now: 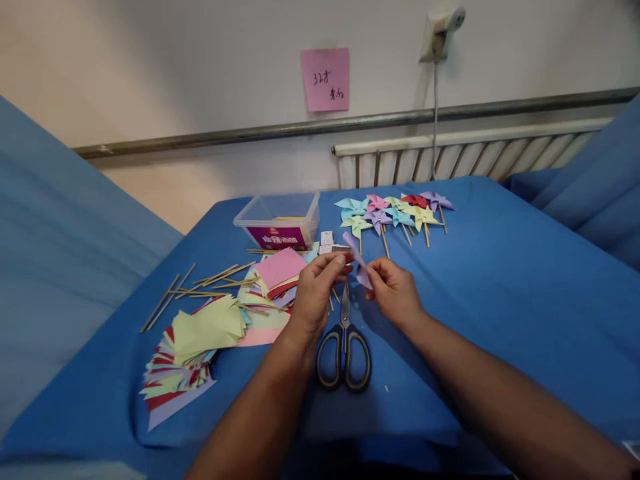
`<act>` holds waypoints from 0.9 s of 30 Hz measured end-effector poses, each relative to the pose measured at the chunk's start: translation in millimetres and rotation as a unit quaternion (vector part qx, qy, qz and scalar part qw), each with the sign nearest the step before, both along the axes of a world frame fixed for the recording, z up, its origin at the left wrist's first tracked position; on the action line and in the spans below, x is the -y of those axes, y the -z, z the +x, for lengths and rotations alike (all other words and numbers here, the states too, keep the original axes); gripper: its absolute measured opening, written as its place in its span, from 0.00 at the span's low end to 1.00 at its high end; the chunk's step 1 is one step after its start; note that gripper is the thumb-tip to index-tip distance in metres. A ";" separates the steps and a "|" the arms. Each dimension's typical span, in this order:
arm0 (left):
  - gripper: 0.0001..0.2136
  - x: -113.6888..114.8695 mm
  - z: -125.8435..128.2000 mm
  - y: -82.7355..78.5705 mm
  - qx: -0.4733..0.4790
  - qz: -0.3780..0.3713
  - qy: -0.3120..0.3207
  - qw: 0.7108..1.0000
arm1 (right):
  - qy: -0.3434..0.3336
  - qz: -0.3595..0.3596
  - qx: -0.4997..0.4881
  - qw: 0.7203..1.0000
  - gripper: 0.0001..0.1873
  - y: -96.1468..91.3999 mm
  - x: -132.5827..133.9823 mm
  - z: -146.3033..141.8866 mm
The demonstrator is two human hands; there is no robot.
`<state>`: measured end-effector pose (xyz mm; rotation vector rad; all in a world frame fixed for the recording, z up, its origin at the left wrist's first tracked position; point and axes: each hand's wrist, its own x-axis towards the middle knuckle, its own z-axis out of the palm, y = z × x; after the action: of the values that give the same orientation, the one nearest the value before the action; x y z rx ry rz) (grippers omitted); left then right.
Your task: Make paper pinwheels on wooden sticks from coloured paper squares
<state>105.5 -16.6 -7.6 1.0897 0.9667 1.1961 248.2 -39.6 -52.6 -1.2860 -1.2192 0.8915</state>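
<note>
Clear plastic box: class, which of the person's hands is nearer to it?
Left. The left hand is just in front of the clear plastic box; the right hand is farther right, past the purple paper.

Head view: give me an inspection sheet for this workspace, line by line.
Surface: table covered with a blue cloth.
Job's things: purple paper piece held above the scissors, which lie shut; finished pinwheels in a row behind.
Clutter: fanned paper squares, loose wooden sticks, clear plastic box.
Grippers: left hand and right hand both pinch the paper piece with their fingers.
Cables: one cable hangs down the wall from a fitting.
Surroundings: pink note on the wall, radiator, blue-covered surfaces at both sides.
</note>
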 end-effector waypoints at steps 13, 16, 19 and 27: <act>0.17 -7.0 4.7 11.4 0.009 -0.012 -0.055 0.998 | -0.119 -0.086 -0.310 0.939 0.19 -1.2 -3.5 -11.7; 0.13 -2.4 6.4 12.2 0.018 -0.023 0.014 0.999 | -0.131 -0.087 -0.306 0.939 0.18 1.7 -3.5 -13.3; 0.13 3.4 8.3 10.5 0.036 -0.020 0.073 0.996 | -0.139 -0.096 -0.302 0.938 0.18 2.4 -3.4 -15.2; 0.11 1.0 7.2 8.6 0.058 -0.059 -0.003 0.997 | -0.163 -0.114 -0.312 0.929 0.18 1.9 -2.4 -16.8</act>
<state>112.7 -17.5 -16.2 0.9155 0.9398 1.1795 231.4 -37.2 -54.5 -0.8669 -0.8366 1.5815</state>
